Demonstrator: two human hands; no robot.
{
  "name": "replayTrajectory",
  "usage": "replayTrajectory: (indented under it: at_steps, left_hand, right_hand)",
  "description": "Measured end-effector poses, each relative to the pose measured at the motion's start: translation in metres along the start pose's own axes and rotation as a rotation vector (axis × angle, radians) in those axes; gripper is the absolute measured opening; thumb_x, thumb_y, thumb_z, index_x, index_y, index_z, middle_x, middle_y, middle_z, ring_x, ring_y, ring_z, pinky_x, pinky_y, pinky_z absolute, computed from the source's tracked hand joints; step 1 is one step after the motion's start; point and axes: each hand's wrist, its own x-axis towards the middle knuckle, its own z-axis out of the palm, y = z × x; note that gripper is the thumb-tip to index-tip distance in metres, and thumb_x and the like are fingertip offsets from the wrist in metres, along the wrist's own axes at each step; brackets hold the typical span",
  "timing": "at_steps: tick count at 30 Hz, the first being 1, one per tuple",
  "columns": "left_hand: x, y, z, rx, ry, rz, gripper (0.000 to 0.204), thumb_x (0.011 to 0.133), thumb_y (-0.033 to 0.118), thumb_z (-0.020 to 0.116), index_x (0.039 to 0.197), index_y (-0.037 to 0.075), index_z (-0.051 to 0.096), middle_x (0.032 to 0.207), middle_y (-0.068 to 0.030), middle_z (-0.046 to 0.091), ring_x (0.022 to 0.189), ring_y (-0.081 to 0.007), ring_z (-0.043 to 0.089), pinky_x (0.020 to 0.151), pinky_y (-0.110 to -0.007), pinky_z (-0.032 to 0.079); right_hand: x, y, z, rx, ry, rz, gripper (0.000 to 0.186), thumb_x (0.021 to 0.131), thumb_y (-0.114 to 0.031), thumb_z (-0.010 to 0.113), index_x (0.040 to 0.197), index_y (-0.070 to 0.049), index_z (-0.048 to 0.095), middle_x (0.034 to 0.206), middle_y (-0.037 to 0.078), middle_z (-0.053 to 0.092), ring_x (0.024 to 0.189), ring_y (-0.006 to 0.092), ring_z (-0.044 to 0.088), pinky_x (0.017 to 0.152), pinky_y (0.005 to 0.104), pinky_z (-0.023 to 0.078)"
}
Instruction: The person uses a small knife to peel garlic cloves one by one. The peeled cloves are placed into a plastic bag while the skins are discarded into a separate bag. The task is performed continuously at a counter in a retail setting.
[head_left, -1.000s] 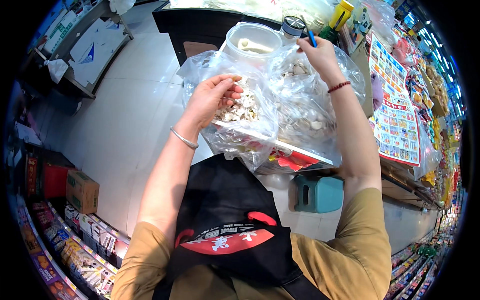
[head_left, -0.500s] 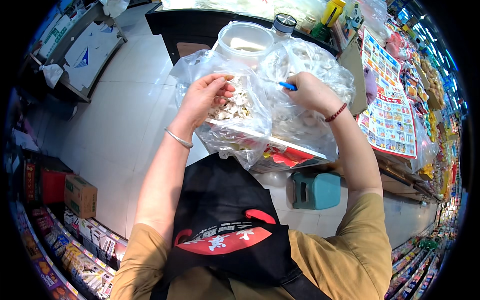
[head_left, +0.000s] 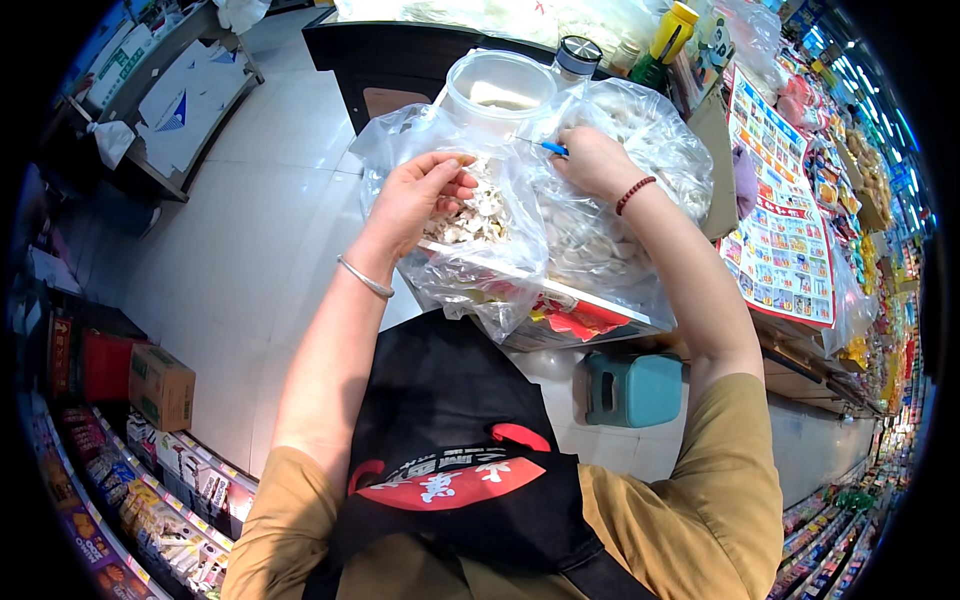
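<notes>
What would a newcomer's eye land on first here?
Probably the two bare hands near the top centre: the right hand grips a thin blue-handled tool over a clear bag of pale pieces, while the left hand is at another plastic bag of whitish scraps. After that, likely the colourful flyer at the right and the turquoise stool on the floor below the bags.

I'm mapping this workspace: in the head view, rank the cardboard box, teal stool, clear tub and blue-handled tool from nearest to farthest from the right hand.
From the right hand:
1. Blue-handled tool, held in its fingers.
2. Clear tub, ahead and left.
3. Teal stool, lower in the picture.
4. Cardboard box, at far lower left.
</notes>
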Motion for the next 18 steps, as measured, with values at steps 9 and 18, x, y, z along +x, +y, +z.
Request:
replayTrajectory:
  at_steps: [9, 18]
  left_hand:
    - [-0.001, 0.0, 0.0, 0.006, 0.012, -0.008, 0.025, 0.101, 0.02, 0.053, 0.115, 0.003, 0.065, 0.092, -0.0026, 0.067, 0.078, -0.0058, 0.061, 0.068, -0.019, 0.049]
    - [0.0, -0.001, 0.0, 0.005, 0.009, -0.001, 0.025, 0.101, 0.019, 0.052, 0.115, 0.003, 0.065, 0.093, -0.0027, 0.068, 0.079, -0.0061, 0.061, 0.069, -0.02, 0.049]
  right_hand:
    - [0.032, -0.001, -0.005, -0.194, -0.273, -0.028, 0.027, 0.081, -0.018, 0.062, 0.097, 0.002, 0.071, 0.101, 0.023, 0.069, 0.095, 0.0364, 0.067, 0.082, 0.0421, 0.054]
    - [0.031, 0.027, 0.006, -0.061, -0.145, -0.141, 0.025, 0.082, -0.019, 0.065, 0.089, 0.004, 0.068, 0.09, 0.027, 0.067, 0.084, 0.041, 0.065, 0.077, 0.0452, 0.052]
